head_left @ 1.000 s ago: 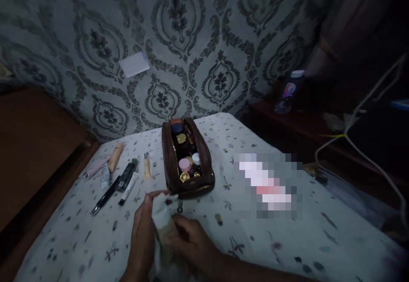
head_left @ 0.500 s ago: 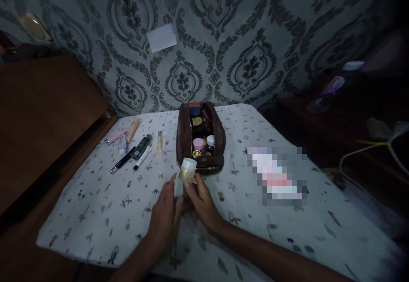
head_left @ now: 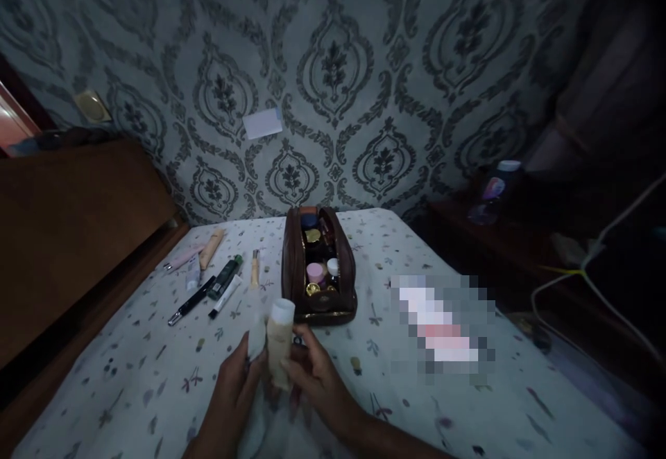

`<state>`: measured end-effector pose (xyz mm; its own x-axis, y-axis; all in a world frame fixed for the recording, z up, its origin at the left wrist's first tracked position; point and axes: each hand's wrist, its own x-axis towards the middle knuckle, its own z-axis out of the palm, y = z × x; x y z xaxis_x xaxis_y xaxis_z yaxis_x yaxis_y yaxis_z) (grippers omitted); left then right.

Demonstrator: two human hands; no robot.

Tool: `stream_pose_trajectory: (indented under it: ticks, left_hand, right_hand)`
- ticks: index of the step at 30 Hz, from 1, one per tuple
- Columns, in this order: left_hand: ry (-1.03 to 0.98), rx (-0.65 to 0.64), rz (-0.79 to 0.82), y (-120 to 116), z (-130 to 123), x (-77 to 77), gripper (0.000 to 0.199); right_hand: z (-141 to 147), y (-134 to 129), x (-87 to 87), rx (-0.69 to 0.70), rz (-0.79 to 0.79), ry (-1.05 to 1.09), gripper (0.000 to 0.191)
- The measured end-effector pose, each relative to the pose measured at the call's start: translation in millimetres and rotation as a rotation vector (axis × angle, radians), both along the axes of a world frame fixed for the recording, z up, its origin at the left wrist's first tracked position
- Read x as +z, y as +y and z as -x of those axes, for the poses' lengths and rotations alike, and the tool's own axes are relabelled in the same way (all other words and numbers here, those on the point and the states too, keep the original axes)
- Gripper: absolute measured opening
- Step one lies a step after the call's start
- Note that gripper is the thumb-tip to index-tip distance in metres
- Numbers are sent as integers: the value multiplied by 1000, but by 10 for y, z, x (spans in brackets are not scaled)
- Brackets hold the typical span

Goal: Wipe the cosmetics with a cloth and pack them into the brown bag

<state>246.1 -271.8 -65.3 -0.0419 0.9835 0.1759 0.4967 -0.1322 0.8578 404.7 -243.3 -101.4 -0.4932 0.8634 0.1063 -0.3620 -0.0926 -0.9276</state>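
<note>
A cream-coloured bottle (head_left: pixel 279 348) with a white cap stands nearly upright between my hands, gripped by my right hand (head_left: pixel 317 376) with fingers and thumb around its side. On its left, my left hand (head_left: pixel 234 383) is closed on a pale, thin, cloth-like sheet (head_left: pixel 257 340) that lies against the bottle; its lower part is blurred. Just beyond them sits a brown toiletry bag (head_left: pixel 292 265), unzipped. Inside are several jars and bottles, among them a pink-lidded jar (head_left: pixel 315 272) and a white-capped bottle (head_left: pixel 333 268).
Left of the bag lie several cosmetics, including a dark green tube (head_left: pixel 225 277), a black tube (head_left: pixel 192 301), a white tube (head_left: pixel 225 297) and a small beige tube (head_left: pixel 254 269). A pixelated object (head_left: pixel 437 324) lies to the right. A plastic bottle (head_left: pixel 492 195) stands beyond the bed.
The bottle has come lower and closer, and more of its body shows. A pale sheet in my left hand is now clearly visible beside it. The head view has tilted upward.
</note>
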Motion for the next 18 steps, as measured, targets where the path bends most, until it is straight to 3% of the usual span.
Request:
stream_pose_trajectory:
  ticks: [6, 14, 18]
  left_hand:
    - [190, 12, -86, 44, -42, -156, 56]
    - [599, -143, -261, 15, 54, -621, 67]
    - [715, -204, -405, 24, 100, -646, 87]
  right_hand:
    - [17, -35, -33, -4, 18, -2, 45]
    - [2, 38, -9, -105, -20, 100, 50]
    - [-10, 34, 1, -65, -19, 112, 57]
